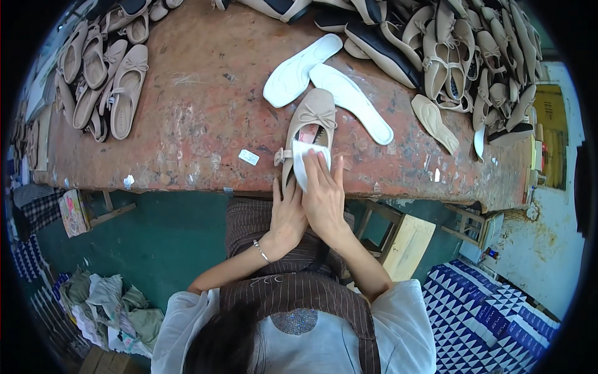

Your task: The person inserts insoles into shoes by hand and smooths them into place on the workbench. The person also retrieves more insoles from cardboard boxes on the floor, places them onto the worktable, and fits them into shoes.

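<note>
A beige flat shoe (319, 103) with a bow on its toe and a small bow on its side strap lies at the table's front edge, toe pointing away from me. My right hand (325, 198) is closed on a white insole (301, 154), its fingers stretched along the top and pressing it at the shoe's opening. The insole's front part is inside the shoe, where a reddish patch of lining shows. My left hand (288, 217) grips the heel end of the shoe; its fingertips are partly hidden. Beyond the toe are two white insoles, one (298, 71) partly under the other (355, 103).
Finished-looking beige shoes (128, 90) stand in a group at the left. A big heap of shoes (448, 53) fills the far right, with a beige insole (435, 123) before it. A small white label (248, 156) lies left of the shoe. Patterned boxes (479, 311) stack at lower right.
</note>
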`<state>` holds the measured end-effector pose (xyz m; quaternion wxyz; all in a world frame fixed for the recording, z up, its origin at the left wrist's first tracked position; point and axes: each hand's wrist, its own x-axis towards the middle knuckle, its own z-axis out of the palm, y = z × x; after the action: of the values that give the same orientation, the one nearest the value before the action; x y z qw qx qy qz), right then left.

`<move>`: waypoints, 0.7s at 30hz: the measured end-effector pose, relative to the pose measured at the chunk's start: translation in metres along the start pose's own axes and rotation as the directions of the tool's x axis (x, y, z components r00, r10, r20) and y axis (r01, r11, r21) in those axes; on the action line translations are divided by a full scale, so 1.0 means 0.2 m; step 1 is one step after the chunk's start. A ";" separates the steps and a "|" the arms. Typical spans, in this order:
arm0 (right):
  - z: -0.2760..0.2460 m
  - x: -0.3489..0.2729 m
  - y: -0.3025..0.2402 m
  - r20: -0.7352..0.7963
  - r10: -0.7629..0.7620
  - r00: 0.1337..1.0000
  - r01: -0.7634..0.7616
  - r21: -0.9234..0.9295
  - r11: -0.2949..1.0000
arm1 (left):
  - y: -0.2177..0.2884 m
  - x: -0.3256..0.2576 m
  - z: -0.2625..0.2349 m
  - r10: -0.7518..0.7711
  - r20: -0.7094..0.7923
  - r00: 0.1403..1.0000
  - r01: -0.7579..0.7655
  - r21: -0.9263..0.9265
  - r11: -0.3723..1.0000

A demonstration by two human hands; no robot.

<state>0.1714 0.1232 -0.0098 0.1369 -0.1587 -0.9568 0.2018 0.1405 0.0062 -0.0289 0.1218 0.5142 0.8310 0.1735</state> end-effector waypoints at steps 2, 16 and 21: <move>0.11 0.10 0.04 -0.089 -0.041 0.995 0.028 -0.152 0.988 | -0.03 -0.01 0.06 -0.003 -0.025 1.000 0.003 0.008 1.000; 0.03 0.45 0.04 0.477 0.293 0.829 -0.237 -0.175 0.955 | -0.03 0.03 0.03 -0.010 -0.023 1.000 0.011 0.029 1.000; 0.15 0.15 -0.02 -0.016 0.032 0.999 -0.035 -0.284 0.958 | -0.03 -0.01 0.08 0.001 -0.084 0.996 -0.007 -0.081 0.997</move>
<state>0.1336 0.1192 -0.0282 0.1145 -0.1939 -0.9722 0.0639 0.1433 0.0050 -0.0454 0.1071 0.5028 0.8267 0.2289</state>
